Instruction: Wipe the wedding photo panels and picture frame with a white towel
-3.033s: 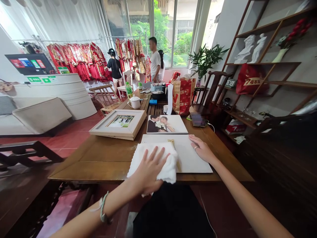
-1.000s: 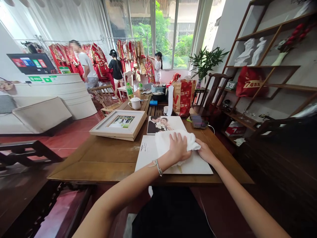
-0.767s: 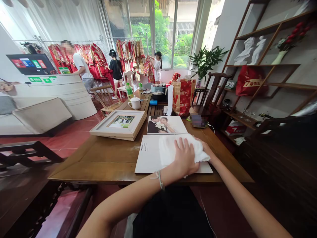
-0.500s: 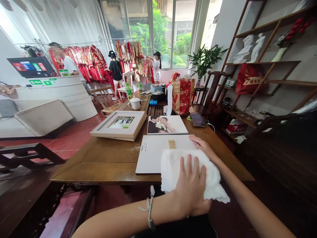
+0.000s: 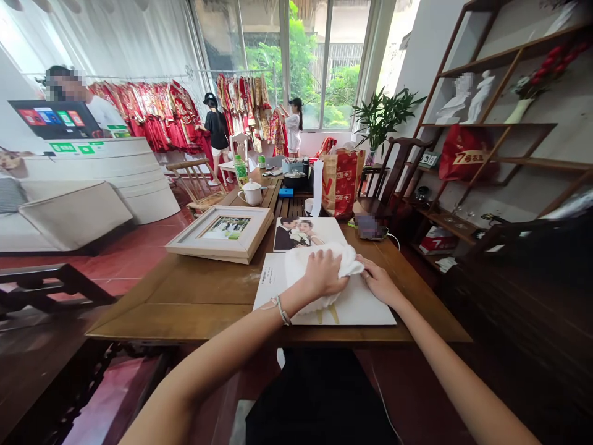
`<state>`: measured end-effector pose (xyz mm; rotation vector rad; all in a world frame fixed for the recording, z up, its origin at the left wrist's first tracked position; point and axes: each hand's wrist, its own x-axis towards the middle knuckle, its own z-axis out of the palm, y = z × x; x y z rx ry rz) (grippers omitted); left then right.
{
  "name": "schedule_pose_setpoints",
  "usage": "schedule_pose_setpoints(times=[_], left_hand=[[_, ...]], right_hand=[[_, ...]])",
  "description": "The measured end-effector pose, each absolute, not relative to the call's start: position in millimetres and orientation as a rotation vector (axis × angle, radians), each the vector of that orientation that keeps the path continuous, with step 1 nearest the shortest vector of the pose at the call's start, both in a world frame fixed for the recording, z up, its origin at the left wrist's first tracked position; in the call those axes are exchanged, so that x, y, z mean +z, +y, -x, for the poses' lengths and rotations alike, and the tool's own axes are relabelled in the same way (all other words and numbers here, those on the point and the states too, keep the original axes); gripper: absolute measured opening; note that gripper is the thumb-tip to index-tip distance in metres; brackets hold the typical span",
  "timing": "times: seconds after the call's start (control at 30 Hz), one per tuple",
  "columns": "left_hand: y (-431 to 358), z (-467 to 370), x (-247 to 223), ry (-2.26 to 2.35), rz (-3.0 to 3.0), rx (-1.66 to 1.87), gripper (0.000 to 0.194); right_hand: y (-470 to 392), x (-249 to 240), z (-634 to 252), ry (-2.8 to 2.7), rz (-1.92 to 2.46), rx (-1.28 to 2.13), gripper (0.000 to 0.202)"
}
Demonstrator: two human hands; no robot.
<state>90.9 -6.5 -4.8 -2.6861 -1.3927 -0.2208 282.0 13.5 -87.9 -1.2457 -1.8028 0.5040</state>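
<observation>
A white cloth (image 5: 296,266) is bunched on an open album (image 5: 370,309) near the table's front edge. My left hand (image 5: 323,272) is closed on the cloth, pressing it against the page, with a pale band round the wrist. My right hand (image 5: 377,281) lies spread along the album's right side, fingertips close to the cloth's edge. Golden shapes show on the page below the cloth. Just behind lies a photo panel (image 5: 306,233) of a couple, its front partly covered by the cloth.
Stacked picture frames (image 5: 222,232) lie on the table (image 5: 185,309) at left. Behind stand a lidded cup (image 5: 251,192), a paper bag (image 5: 341,182) and a phone (image 5: 370,227) with a cable. People stand near a counter and clothes racks.
My left hand has moved forward and left with the cloth, from the near edge to the album's far part. More of the lower page shows. My right hand has moved slightly nearer me.
</observation>
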Motion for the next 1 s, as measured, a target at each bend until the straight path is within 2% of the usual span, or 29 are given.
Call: schedule_pose_setpoints(times=[0.13, 0.37, 0.53, 0.77, 1.0], left_hand=[[-9.9, -81.2, -4.0, -1.315, 2.737, -0.215, 0.038], [-90.4, -73.1, -13.6, -0.898, 2.913, -0.195, 0.069], [-124.7, -66.7, -7.7, -0.821, 3.005, -0.159, 0.071], [-83.2, -38.7, 1.5, -1.174, 2.939, -0.167, 0.054], [-27.4, -17.0, 1.5, -1.408, 2.896, -0.041, 0.053]], right_hand=[[14.0, -88.5, -281.9, -1.799, 1.261, 0.492, 0.038], [16.7, -91.0, -283.9, -1.8, 1.244, 0.516, 0.036], [17.6, -92.6, -282.9, -1.798, 1.305, 0.474, 0.036], [12.0, -88.3, -281.0, -1.814, 1.314, 0.461, 0.037], [10.6, -85.6, -280.7, -1.823, 1.323, 0.471, 0.038]])
